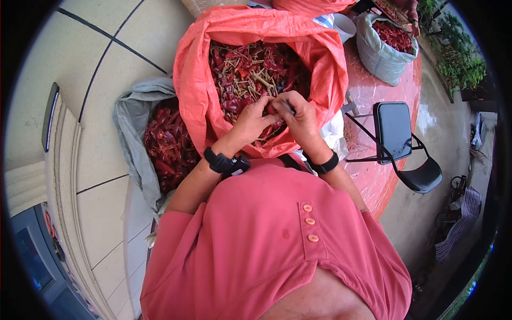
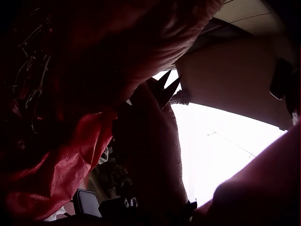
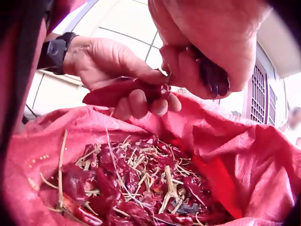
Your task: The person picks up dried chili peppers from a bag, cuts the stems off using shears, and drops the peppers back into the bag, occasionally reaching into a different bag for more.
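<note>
Pink shirt (image 1: 256, 213): filling the foreground, short of the fingers.
Left hand (image 3: 110, 59): clamping a red pepper (image 3: 110, 95) between thumb and curled fingers.
Right hand (image 3: 216, 33): curling its fingers round a dark, pointed tool (image 2: 171, 92), likely scissors; contact between blades and pepper is escaping clear view.
Red sack (image 1: 192, 69): gaping beneath the fingers, holding peppers and loose stems (image 3: 170, 188).
Stem end (image 3: 165, 89): facing the right fingers; the worker is apparently detaching the stem.
Both hands: probably needing, for the next move, to be steadying the pepper and parting stem from flesh, fingertips staying clear of blades, before releasing the pod.
</note>
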### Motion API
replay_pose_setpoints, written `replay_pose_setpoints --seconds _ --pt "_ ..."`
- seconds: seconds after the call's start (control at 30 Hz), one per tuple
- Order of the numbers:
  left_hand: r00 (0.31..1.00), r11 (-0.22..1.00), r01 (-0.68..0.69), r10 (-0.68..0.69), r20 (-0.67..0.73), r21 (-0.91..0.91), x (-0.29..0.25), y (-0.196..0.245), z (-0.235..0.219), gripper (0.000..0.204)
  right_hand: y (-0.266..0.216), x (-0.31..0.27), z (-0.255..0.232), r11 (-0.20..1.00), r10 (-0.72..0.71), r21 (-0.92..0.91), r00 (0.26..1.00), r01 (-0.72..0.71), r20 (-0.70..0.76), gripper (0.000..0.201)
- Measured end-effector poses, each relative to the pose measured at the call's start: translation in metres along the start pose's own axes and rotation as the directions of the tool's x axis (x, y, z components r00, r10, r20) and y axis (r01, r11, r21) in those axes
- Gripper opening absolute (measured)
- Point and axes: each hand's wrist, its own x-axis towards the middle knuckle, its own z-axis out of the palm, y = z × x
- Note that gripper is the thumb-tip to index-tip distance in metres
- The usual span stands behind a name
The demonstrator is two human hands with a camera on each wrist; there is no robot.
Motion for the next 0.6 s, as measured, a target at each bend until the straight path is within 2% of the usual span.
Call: replay_pose_setpoints --seconds 0.07,0.17,0.2,0.3,0.33,0.43,0.47,0.53,0.57,0.6 --pt "1.0 1.0 0.009 -0.009 0.01 0.002 0.001 0.003 -0.002 0.04 0.001 0.001 0.003 0.956 0.212 0.222 0.975 -0.194 -0.06 0.006" --pt "0.997 0.999 0.035 -0.034 0.066 -0.022 0.0 0.008 -0.004 0.034 -0.006 0.003 -0.001 0.707 0.483 0.559 0.873 -0.432 0.063 0.011" --pt "0.995 0.998 0.042 -0.037 0.088 -0.051 -0.001 0.01 -0.006 0.032 0.0 0.006 -0.007 0.553 0.503 0.673 0.84 -0.492 0.201 0.014" --pt "0.979 0.974 0.061 -0.017 0.201 -0.217 0.001 0.005 -0.003 0.027 0.017 0.01 -0.013 0.324 0.565 0.734 0.744 -0.597 0.357 0.015" --pt "0.97 0.955 0.075 -0.004 0.243 -0.285 0.001 0.002 -0.001 0.026 0.018 0.009 -0.015 0.347 0.532 0.723 0.761 -0.597 0.372 0.014" --pt "0.992 0.982 -0.058 0.076 0.097 -0.177 0.001 0.003 0.0 0.025 0.002 0.011 -0.014 0.326 0.591 0.81 0.774 -0.488 0.229 0.013" --pt "0.995 0.951 0.02 0.011 0.1 -0.308 -0.001 0.007 -0.001 0.029 0.0 0.01 -0.015 0.362 0.596 0.826 0.788 -0.433 0.152 0.011" --pt "0.982 0.981 -0.187 0.185 -0.041 -0.054 0.002 0.0 -0.008 0.032 0.007 0.003 -0.027 0.493 0.544 0.771 0.834 -0.404 0.09 0.011" --pt "0.955 0.958 -0.275 0.282 -0.093 0.086 0.004 -0.004 -0.012 0.034 0.01 0.001 -0.035 0.554 0.512 0.738 0.857 -0.385 0.062 0.011" --pt "0.971 0.976 -0.214 0.218 -0.098 0.05 0.002 -0.002 -0.017 0.035 0.007 -0.004 -0.042 0.627 0.509 0.678 0.861 -0.382 0.015 0.011"
